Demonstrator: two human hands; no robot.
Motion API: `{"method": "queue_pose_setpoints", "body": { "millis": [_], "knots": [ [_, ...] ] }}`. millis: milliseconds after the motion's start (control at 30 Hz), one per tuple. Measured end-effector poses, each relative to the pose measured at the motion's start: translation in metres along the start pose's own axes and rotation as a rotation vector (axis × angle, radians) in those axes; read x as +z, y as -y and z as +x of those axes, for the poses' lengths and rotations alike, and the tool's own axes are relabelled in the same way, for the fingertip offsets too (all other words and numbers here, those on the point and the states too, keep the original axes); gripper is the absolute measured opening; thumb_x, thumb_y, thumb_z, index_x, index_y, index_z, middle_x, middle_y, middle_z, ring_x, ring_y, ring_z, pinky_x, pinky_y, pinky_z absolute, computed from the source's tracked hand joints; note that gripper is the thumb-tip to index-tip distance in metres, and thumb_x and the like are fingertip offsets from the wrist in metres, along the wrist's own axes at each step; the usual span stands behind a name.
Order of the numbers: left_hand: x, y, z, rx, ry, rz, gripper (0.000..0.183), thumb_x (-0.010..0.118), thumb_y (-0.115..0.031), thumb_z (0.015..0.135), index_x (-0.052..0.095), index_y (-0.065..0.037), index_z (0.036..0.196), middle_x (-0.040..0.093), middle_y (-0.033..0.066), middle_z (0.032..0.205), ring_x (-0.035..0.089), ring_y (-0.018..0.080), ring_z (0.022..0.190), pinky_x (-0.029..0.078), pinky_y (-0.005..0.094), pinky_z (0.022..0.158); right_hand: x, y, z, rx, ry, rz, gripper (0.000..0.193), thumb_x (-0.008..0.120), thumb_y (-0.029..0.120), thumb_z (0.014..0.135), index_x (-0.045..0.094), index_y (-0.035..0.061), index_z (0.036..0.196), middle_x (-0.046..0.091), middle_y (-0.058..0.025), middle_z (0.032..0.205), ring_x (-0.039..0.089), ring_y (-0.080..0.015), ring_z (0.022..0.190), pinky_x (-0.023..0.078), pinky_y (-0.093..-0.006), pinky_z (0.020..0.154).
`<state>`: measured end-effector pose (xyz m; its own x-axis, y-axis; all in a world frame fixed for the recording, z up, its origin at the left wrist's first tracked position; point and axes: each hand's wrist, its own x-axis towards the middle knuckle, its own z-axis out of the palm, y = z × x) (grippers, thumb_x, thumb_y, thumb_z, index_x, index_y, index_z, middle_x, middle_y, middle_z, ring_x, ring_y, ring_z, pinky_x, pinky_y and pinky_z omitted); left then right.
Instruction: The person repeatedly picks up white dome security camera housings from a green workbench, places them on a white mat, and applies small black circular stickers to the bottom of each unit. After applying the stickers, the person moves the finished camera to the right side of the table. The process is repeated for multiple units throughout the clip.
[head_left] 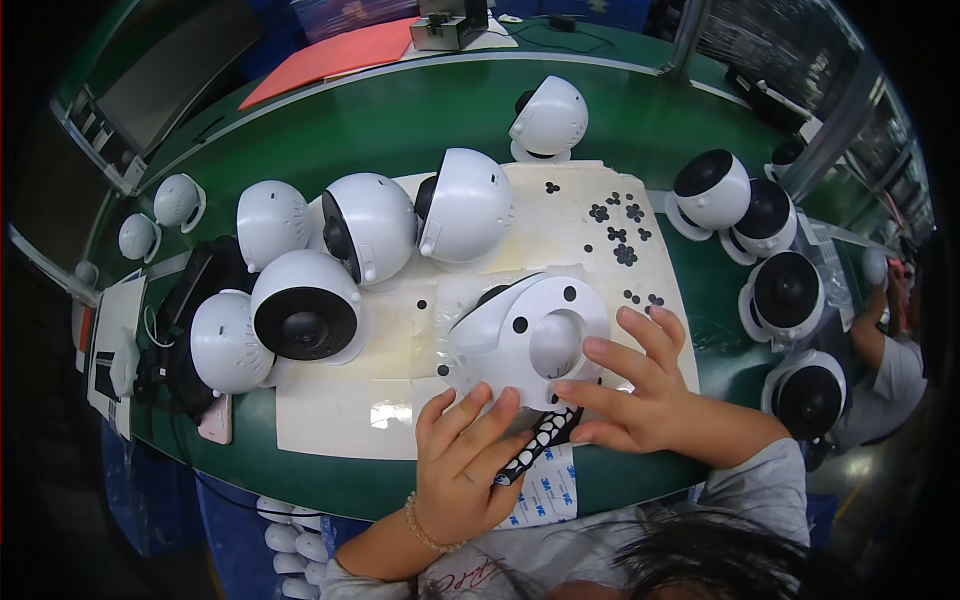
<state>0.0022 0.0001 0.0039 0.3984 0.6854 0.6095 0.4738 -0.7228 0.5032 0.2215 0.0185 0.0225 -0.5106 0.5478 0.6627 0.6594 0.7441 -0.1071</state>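
Note:
A white round security camera (480, 335) lies tipped over before me, its ring-shaped base (590, 300) facing up. Round black pads (569, 294) sit on the base. The index fingertip of my right hand (650, 395) touches the base's near edge beside the hole, by another dark pad; its other fingers are spread. My left hand (465, 460) rests its fingertips against the near left side of the camera. Between its thumb and palm runs a black strip with white round spots (540, 445); the grip is partly hidden.
A pale sheet (340, 420) covers the green bench, with loose black pads (625, 254) on its right. Several white cameras (305, 305) stand at left, more (787, 290) at right, one (550, 115) at back. A phone (216, 420) and cables lie left. Another person (890, 380) is at far right.

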Motion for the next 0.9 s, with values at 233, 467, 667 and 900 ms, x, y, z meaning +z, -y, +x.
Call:
{"method": "queue_pose_setpoints", "body": {
  "millis": [233,467,667,900],
  "knots": [
    [0.003,0.002,0.0,0.016,-0.015,0.024,0.022,0.06,-0.009,0.063,0.063,-0.007,0.084,0.052,0.0113,0.122,0.042,0.0262,0.118,0.028,0.046,0.094,-0.004,0.011,0.012,0.021,-0.022,0.183,0.028,0.067,0.032,0.07,0.064,0.018,0.094,0.05,-0.0052,0.119,0.034,-0.0285,0.12,0.018,-0.0416,0.098],
    [0.0,0.0,0.001,0.039,0.025,0.028,0.023,0.064,-0.004,0.062,0.059,-0.003,0.084,0.05,0.0166,0.121,0.04,0.0326,0.118,0.031,0.047,0.094,-0.003,0.001,0.017,0.247,0.044,0.405,0.007,0.062,0.014,0.075,0.061,0.0102,0.081,0.046,-0.0107,0.121,0.03,-0.0335,0.121,0.022,-0.0405,0.098],
    [0.0,0.001,0.001,0.04,0.03,0.031,0.023,0.064,-0.004,0.062,0.059,-0.003,0.085,0.05,0.0168,0.121,0.04,0.0329,0.119,0.031,0.0474,0.094,0.001,0.003,0.022,0.269,0.101,0.456,0.004,0.059,0.012,0.078,0.06,0.0088,0.08,0.045,-0.0117,0.122,0.029,-0.0352,0.121,0.021,-0.0415,0.098],
    [0.0,0.001,0.0,0.035,0.038,0.039,0.024,0.064,-0.005,0.062,0.059,-0.004,0.085,0.05,0.0166,0.121,0.039,0.0322,0.12,0.031,0.0477,0.094,0.005,0.004,0.016,0.148,0.005,0.231,0.009,0.062,0.02,0.075,0.061,0.0132,0.082,0.048,-0.0068,0.12,0.033,-0.0312,0.119,0.019,-0.0424,0.097]
  ]
}}
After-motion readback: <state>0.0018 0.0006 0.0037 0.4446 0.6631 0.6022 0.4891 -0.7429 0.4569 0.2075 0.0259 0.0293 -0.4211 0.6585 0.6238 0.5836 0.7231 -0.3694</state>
